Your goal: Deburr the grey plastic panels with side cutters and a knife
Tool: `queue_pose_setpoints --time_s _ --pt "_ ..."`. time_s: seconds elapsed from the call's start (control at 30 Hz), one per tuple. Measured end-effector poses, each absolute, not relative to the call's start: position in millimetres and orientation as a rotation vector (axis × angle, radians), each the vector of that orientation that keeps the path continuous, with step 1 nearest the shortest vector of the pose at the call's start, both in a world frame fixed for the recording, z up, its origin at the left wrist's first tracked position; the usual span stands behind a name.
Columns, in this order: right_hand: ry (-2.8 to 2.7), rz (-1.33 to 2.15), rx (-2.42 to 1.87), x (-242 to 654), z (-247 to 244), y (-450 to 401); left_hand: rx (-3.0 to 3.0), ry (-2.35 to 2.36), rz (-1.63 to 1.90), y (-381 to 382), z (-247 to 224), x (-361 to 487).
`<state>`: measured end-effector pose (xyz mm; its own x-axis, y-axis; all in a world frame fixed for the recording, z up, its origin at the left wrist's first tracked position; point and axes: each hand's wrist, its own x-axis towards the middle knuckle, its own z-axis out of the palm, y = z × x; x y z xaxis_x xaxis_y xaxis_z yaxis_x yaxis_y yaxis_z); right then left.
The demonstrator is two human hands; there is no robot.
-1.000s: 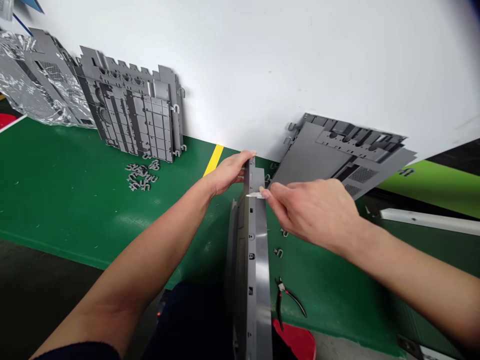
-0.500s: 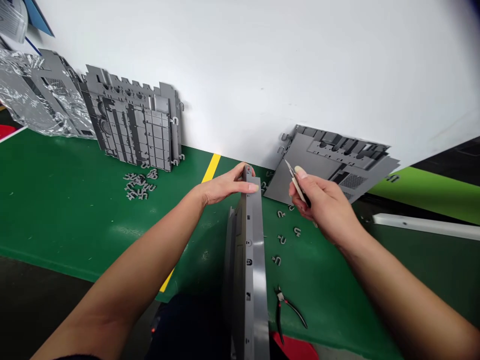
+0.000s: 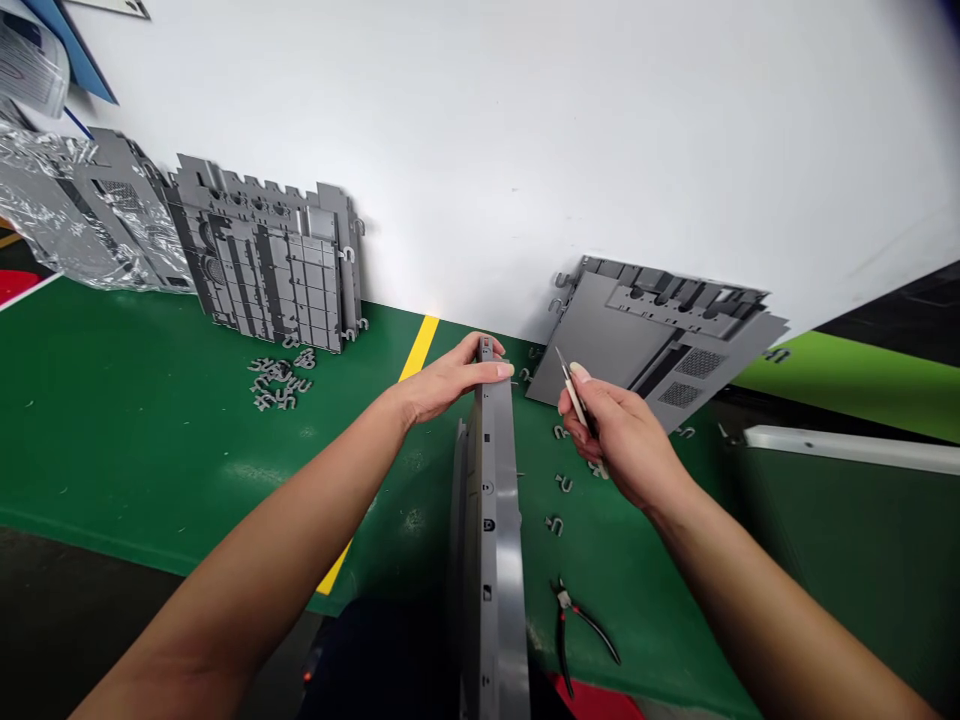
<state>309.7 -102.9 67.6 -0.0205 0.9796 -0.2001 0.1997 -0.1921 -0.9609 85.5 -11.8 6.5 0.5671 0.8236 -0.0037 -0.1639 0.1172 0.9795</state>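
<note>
A long grey plastic part [image 3: 501, 520] stands on edge in the middle, its narrow side with small slots facing up. My left hand [image 3: 457, 382] grips its far end, with the thumb over the top edge. To the right of that end, my right hand [image 3: 600, 415] is closed around a slim knife [image 3: 574, 392], whose pointed blade is directed up and to the left. The blade is apart from the part. Small grey hook-shaped pieces [image 3: 554, 525] lie on the green table mat [image 3: 360, 400] right of the part.
Grey panels [image 3: 277, 270] lean on the white wall at left, beside plastic-wrapped ones [image 3: 97, 215]. More panels [image 3: 637, 320] lean at right. A pile of hook pieces [image 3: 279, 380] lies left. Pliers [image 3: 577, 630] lie near the front edge. A white-edged board [image 3: 855, 450] is far right.
The knife and my right hand have moved a little left and down, closer to the grey part. My left hand keeps its hold on the part. The view has shifted slightly.
</note>
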Motion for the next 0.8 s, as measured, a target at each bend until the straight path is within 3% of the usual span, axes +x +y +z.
queue_pose_setpoints --time_s 0.23,0.63,0.8 --pt "-1.315 1.296 -1.529 310 66 -111 1.306 0.56 0.659 -9 10 68" --pt "-1.695 0.957 -1.8 272 72 -99 1.059 0.544 0.839 -8 2 90" --pt "-1.325 0.888 -1.78 282 64 -74 1.084 0.585 0.824 -8 4 87"
